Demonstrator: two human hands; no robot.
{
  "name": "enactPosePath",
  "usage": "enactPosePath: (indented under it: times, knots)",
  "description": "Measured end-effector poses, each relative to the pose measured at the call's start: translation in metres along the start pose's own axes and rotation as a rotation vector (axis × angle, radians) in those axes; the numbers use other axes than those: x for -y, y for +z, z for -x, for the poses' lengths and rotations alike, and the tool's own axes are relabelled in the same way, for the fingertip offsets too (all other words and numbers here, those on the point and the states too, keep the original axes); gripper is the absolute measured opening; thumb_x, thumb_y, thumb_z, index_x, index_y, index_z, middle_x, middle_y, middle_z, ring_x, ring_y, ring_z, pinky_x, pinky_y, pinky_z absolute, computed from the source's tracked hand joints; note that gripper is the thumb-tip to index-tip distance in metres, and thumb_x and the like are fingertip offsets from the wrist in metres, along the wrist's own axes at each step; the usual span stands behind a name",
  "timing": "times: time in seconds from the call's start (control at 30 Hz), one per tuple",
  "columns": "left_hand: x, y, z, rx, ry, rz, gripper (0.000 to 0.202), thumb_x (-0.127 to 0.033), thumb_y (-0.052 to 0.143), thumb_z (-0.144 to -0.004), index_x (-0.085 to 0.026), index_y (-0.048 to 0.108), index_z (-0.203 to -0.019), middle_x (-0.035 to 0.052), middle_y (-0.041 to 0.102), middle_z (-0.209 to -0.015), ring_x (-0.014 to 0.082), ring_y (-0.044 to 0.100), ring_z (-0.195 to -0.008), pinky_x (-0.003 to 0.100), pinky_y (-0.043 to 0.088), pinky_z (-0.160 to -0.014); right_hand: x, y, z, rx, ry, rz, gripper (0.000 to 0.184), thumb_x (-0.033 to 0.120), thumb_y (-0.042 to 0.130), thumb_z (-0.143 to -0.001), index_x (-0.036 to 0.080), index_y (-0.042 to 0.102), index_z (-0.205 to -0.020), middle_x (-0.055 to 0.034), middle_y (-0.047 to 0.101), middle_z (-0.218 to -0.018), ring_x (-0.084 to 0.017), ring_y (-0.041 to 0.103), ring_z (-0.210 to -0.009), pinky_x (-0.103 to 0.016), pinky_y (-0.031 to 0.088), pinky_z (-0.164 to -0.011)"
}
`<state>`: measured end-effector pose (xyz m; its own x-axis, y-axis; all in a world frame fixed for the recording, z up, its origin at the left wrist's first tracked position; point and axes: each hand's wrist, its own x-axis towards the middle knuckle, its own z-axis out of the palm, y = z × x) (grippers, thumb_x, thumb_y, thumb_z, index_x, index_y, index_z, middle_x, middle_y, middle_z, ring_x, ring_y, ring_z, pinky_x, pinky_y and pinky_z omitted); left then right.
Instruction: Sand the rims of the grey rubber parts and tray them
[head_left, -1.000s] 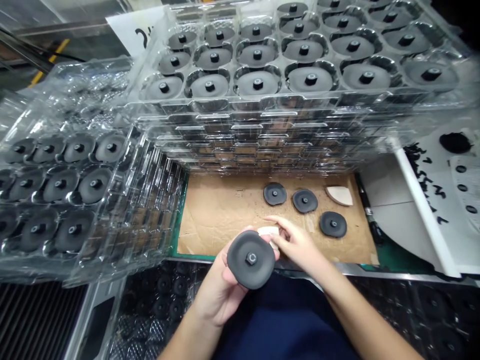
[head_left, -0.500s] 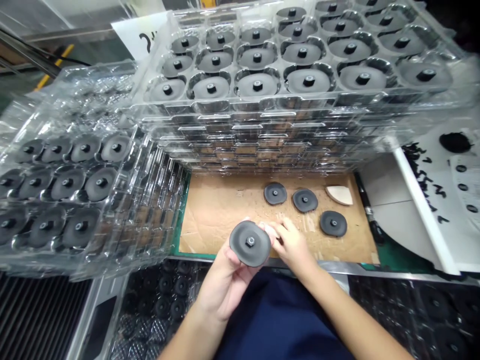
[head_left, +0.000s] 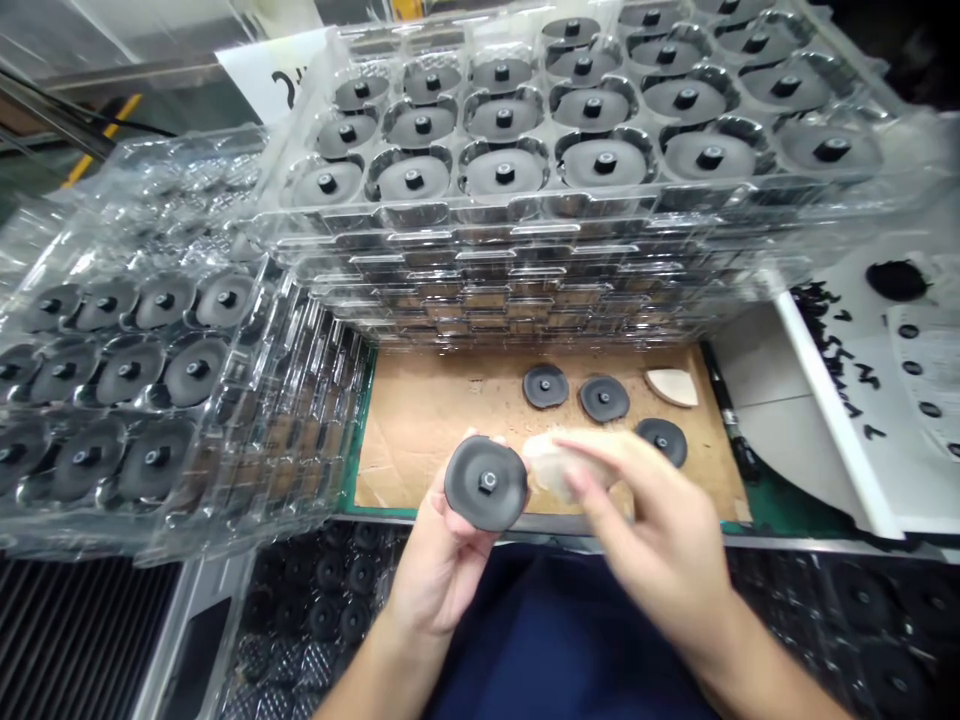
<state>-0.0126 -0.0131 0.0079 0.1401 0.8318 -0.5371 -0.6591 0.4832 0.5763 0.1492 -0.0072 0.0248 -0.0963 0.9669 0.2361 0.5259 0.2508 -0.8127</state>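
My left hand (head_left: 439, 560) grips a black round disc (head_left: 485, 483) with a small centre nut, face up, above the front edge of the cardboard mat (head_left: 427, 420). Just right of the disc is my right hand (head_left: 660, 545), smeared by motion; a pale whitish piece (head_left: 551, 462) shows at its fingertips, and I cannot tell how it is held. Three more black discs (head_left: 545, 385) (head_left: 604, 398) (head_left: 663, 440) lie on the mat behind my hands.
A tall stack of clear plastic trays (head_left: 525, 270) filled with grey discs stands behind the mat. More filled clear trays (head_left: 150, 380) sit at the left. A white wedge-shaped piece (head_left: 671, 387) lies on the mat's right. A white bin (head_left: 832, 400) stands at the right.
My right hand has pulled back toward me and lifted, now blurred. The disc in my left hand has shifted slightly left and up.
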Motion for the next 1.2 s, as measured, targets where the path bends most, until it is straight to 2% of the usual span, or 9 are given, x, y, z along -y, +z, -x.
enactPosePath:
  times: [0.13,0.3,0.4,0.6,0.7,0.8,0.97,1.07,1.2]
  knots:
    - [0.001,-0.001,0.002,-0.008,0.041,-0.03,0.068,-0.036,0.086,-0.043,-0.027,0.065,-0.108,0.0029,0.068,-0.112,0.0217,0.061,-0.104,0.025,0.048,-0.088,0.023,-0.001,-0.003,0.163,-0.155,-0.064,0.023,0.009,0.048,-0.088,0.015,0.061,-0.106,-0.0061,0.069,-0.088,-0.015,0.064,-0.079,-0.025,0.052,-0.072]
    - [0.0,-0.002,0.002,0.001,0.09,-0.017,0.065,-0.035,0.086,-0.045,-0.028,0.067,-0.106,0.0026,0.069,-0.111,0.0198,0.063,-0.101,0.024,0.048,-0.087,0.02,0.0,-0.003,0.104,-0.202,0.009,0.025,0.008,0.047,-0.088,0.011,0.06,-0.109,-0.0083,0.069,-0.086,-0.017,0.063,-0.078,-0.03,0.052,-0.071]
    - [-0.001,-0.002,0.002,0.038,0.063,-0.01,0.061,-0.034,0.086,-0.046,-0.031,0.067,-0.104,0.0008,0.07,-0.109,0.0214,0.064,-0.098,0.028,0.049,-0.087,0.022,-0.003,-0.002,0.182,-0.192,-0.068,0.026,0.008,0.048,-0.087,0.011,0.06,-0.109,-0.0065,0.068,-0.082,-0.015,0.063,-0.073,-0.026,0.053,-0.068]
    - [-0.002,0.002,0.0,0.022,0.088,-0.013,0.063,-0.034,0.086,-0.044,-0.029,0.068,-0.104,0.0014,0.07,-0.11,0.0187,0.064,-0.099,0.023,0.049,-0.088,0.029,-0.006,-0.004,0.144,-0.185,-0.009,0.028,0.008,0.047,-0.087,0.012,0.059,-0.112,-0.0074,0.07,-0.088,-0.017,0.065,-0.078,-0.028,0.053,-0.073]
    - [-0.004,0.003,-0.001,-0.035,0.106,0.003,0.059,-0.031,0.086,-0.046,-0.03,0.068,-0.103,-0.0001,0.07,-0.109,0.0202,0.063,-0.101,0.025,0.051,-0.086,0.01,-0.001,-0.011,0.188,-0.055,-0.128,0.022,0.015,0.049,-0.088,0.018,0.065,-0.103,-0.0039,0.072,-0.089,-0.015,0.066,-0.079,-0.024,0.054,-0.072]
    - [-0.004,0.002,-0.003,-0.111,0.133,0.013,0.058,-0.029,0.084,-0.053,-0.031,0.065,-0.107,0.001,0.068,-0.111,0.0215,0.06,-0.107,0.024,0.052,-0.084,-0.03,0.017,-0.011,0.039,0.222,-0.078,0.021,0.025,0.049,-0.088,0.019,0.069,-0.093,-0.005,0.072,-0.095,-0.018,0.067,-0.084,-0.029,0.054,-0.073]
    - [-0.005,0.002,-0.004,-0.103,0.15,0.025,0.061,-0.028,0.085,-0.051,-0.029,0.064,-0.109,0.0027,0.066,-0.114,0.0243,0.059,-0.109,0.028,0.052,-0.086,-0.07,0.052,0.025,0.188,0.258,-0.082,0.019,0.024,0.053,-0.084,0.021,0.072,-0.088,-0.0033,0.074,-0.084,-0.018,0.069,-0.073,-0.028,0.055,-0.064]
    - [-0.004,0.006,-0.004,-0.106,0.127,0.03,0.059,-0.023,0.085,-0.05,-0.028,0.066,-0.106,0.0009,0.068,-0.111,0.0211,0.061,-0.105,0.021,0.053,-0.079,-0.061,0.047,0.027,0.201,0.258,-0.09,0.018,0.024,0.054,-0.084,0.021,0.072,-0.089,-0.0022,0.074,-0.081,-0.017,0.068,-0.069,-0.027,0.054,-0.061]
    - [0.001,0.009,-0.003,-0.077,0.106,0.008,0.057,-0.021,0.084,-0.051,-0.027,0.066,-0.105,-0.0005,0.069,-0.106,0.0157,0.064,-0.096,0.014,0.051,-0.071,-0.017,0.016,-0.009,0.031,0.212,-0.09,0.023,0.026,0.049,-0.09,0.022,0.063,-0.107,-0.0031,0.068,-0.108,-0.017,0.064,-0.094,-0.029,0.049,-0.077]
